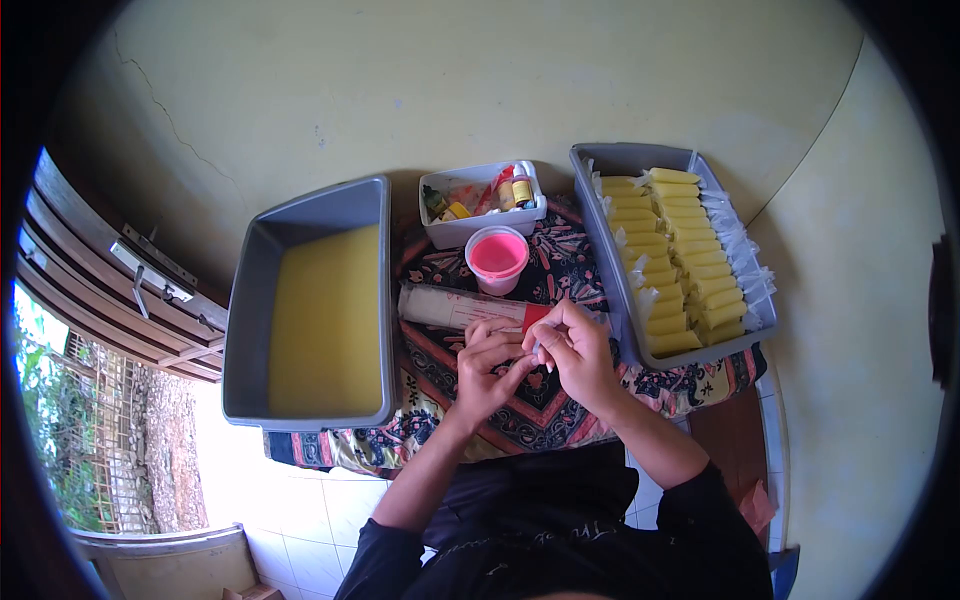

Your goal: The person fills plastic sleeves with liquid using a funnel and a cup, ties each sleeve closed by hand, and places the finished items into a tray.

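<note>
My left hand (488, 372) and my right hand (578, 360) meet over the patterned cloth, fingertips pinched together. Between them is a small pale, see-through bit, perhaps thin plastic; its kind cannot be made out. Just beyond my fingers lies a long flat clear plastic packet (432, 304) with red print, partly hidden by my hands. Behind the packet stands a pink-rimmed plastic tub (498, 280) with pink inside.
At left, a grey basin (240, 340) holds yellow liquid (325, 320). The grey basin (588, 190) at right holds several yellow-filled plastic tubes (718, 268). A white box (455, 236) with small bottles (522, 190) stands by the wall. Patterned cloth (560, 245) covers the table.
</note>
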Action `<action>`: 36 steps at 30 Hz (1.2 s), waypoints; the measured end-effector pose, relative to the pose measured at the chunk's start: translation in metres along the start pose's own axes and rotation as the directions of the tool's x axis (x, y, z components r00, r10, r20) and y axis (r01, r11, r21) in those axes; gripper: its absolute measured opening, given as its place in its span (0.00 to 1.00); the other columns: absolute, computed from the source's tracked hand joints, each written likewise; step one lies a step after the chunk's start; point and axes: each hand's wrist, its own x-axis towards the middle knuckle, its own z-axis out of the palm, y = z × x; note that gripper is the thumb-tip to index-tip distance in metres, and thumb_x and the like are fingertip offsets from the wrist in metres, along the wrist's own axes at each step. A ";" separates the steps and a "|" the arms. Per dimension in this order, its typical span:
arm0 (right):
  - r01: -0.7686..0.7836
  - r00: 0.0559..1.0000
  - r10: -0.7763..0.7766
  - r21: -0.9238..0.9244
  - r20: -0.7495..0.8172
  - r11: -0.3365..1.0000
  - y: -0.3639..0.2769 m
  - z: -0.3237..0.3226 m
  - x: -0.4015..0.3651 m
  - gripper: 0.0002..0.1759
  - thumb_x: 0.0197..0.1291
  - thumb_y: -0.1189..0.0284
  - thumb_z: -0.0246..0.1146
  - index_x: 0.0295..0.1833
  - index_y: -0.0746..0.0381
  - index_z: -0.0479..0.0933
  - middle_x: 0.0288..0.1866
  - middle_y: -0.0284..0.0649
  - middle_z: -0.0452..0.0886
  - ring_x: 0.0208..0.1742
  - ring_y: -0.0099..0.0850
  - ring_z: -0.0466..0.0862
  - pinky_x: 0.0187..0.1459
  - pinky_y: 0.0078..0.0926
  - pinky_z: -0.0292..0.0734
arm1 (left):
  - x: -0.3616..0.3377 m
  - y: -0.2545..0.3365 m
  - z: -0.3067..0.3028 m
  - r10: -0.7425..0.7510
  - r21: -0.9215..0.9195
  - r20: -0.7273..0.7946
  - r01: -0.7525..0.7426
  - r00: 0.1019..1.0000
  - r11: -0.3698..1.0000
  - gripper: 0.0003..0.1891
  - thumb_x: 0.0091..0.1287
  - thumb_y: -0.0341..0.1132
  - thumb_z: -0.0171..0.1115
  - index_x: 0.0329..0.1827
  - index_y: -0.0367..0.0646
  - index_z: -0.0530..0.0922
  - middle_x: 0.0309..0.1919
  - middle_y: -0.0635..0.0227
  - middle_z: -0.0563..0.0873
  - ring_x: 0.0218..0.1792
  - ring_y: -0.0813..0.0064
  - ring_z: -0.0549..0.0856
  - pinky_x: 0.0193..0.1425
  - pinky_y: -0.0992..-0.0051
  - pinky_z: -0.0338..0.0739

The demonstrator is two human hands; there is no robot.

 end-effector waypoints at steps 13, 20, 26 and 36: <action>0.067 0.997 -0.068 -0.067 -0.021 0.996 -0.028 0.003 -0.002 0.09 0.67 0.80 0.55 0.32 0.65 0.68 0.22 0.32 0.74 0.22 0.14 0.70 0.24 0.14 0.65 | -0.005 0.006 -0.003 0.022 0.007 -0.028 -0.022 0.999 1.000 0.04 0.55 0.33 0.69 0.32 0.45 0.88 0.34 0.71 0.89 0.46 0.65 0.82 0.59 0.64 0.63; 0.125 0.992 -0.124 -0.022 0.037 0.992 -0.034 -0.002 0.009 0.08 0.69 0.77 0.56 0.34 0.65 0.70 0.26 0.35 0.77 0.23 0.14 0.73 0.24 0.13 0.67 | -0.008 0.006 0.004 -0.195 -0.229 -0.031 0.183 0.980 0.956 0.08 0.58 0.32 0.67 0.38 0.40 0.86 0.39 0.60 0.88 0.47 0.64 0.82 0.57 0.65 0.67; 0.229 0.972 -0.233 0.093 0.033 0.969 -0.049 -0.010 0.023 0.06 0.70 0.75 0.55 0.40 0.67 0.71 0.38 0.47 0.82 0.32 0.22 0.79 0.35 0.21 0.76 | -0.005 0.015 0.006 -0.321 -0.325 0.167 0.360 0.932 0.875 0.20 0.61 0.30 0.68 0.55 0.31 0.77 0.41 0.57 0.87 0.44 0.73 0.86 0.53 0.73 0.77; 0.140 0.989 -0.131 0.148 -0.067 0.979 -0.031 -0.026 0.026 0.18 0.63 0.80 0.61 0.57 0.68 0.67 0.56 0.47 0.75 0.41 0.24 0.81 0.46 0.22 0.79 | 0.012 0.024 -0.007 -0.482 -0.664 0.237 0.503 0.843 0.553 0.16 0.75 0.35 0.49 0.60 0.34 0.71 0.46 0.58 0.84 0.44 0.71 0.84 0.48 0.73 0.78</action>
